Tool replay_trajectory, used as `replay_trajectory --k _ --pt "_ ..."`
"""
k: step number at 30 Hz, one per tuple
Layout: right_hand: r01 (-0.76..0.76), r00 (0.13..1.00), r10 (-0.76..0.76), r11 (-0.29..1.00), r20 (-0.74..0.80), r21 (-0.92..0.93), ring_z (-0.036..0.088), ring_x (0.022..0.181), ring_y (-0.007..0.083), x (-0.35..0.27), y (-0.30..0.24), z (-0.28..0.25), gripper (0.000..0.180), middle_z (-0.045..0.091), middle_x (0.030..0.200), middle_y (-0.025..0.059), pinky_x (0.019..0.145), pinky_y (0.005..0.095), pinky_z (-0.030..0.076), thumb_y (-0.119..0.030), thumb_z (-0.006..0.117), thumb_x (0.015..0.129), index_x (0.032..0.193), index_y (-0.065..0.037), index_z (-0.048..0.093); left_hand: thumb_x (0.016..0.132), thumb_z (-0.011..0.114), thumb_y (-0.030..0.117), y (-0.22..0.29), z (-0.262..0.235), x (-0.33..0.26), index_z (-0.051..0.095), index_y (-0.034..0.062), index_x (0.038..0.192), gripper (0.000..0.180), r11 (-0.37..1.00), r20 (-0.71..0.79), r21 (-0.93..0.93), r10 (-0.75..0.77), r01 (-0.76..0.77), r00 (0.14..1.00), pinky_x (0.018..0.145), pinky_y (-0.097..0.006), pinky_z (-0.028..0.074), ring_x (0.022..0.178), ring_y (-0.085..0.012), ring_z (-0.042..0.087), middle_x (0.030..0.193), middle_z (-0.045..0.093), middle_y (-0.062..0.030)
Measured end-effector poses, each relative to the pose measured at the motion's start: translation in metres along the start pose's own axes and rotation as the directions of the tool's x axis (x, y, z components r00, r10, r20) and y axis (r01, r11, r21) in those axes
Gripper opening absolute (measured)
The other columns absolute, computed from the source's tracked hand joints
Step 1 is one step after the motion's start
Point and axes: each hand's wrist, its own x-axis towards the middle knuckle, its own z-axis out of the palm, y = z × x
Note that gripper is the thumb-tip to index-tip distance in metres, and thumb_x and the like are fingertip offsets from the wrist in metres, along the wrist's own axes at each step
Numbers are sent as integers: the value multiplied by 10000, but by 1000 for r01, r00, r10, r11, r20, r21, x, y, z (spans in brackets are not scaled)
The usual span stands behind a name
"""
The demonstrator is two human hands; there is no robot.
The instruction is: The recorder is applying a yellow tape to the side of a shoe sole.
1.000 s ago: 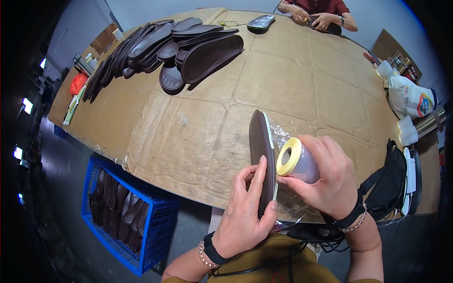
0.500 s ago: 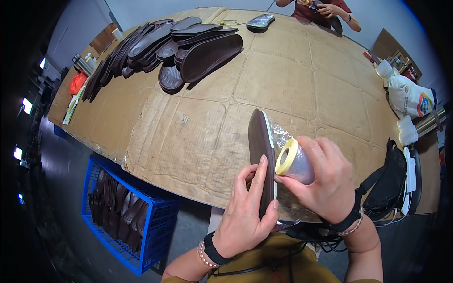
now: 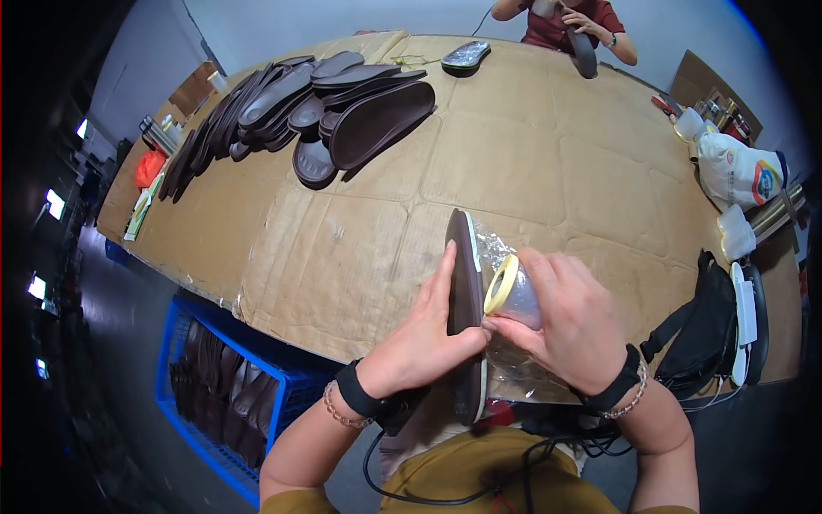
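Observation:
A dark brown shoe sole (image 3: pixel 463 265) stands on edge in front of me, with a pale strip along its right side. My left hand (image 3: pixel 415 330) grips it: the fingers lie along its left face and the thumb reaches over to its right edge. My right hand (image 3: pixel 574 317) is wrapped round a roll of clear film (image 3: pixel 522 307) with a yellow end, held close against the sole's right side. Loose clear film (image 3: pixel 524 373) glints beside and under the roll.
Dark brown soles (image 3: pixel 274 98) lie heaped at the far left of the cardboard-covered table (image 3: pixel 531 163). A film-wrapped sole (image 3: pixel 467 56) lies at the back, near a co-worker's hands (image 3: pixel 582 21). Below left stands a blue crate (image 3: pixel 278 407) of soles; a black bag (image 3: pixel 698 313) lies at right.
My left hand has shifted left and its fingers have straightened along the sole. The roll and my right hand have moved slightly left. The co-worker's hands and sole have shifted.

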Motion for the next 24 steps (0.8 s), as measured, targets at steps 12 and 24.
replay_trajectory --k 12,24 --pt "-50 984 -25 913 178 406 698 942 425 -12 17 -16 567 684 1028 205 809 461 572 -332 862 867 1244 -4 593 885 714 330 4 26 -38 -7 95 1739 1142 991 11 -116 -66 67 998 1288 -591 230 1578 -576 176 1666 182 -407" --pt "1 992 13 993 -127 115 692 905 381 -7 4 -2 598 676 1014 152 771 457 557 -259 937 739 1208 -62 621 896 709 346 5 32 -39 33 103 1742 1110 999 -54 -15 31 -31 998 1277 -618 233 1575 -585 177 1671 201 -397"
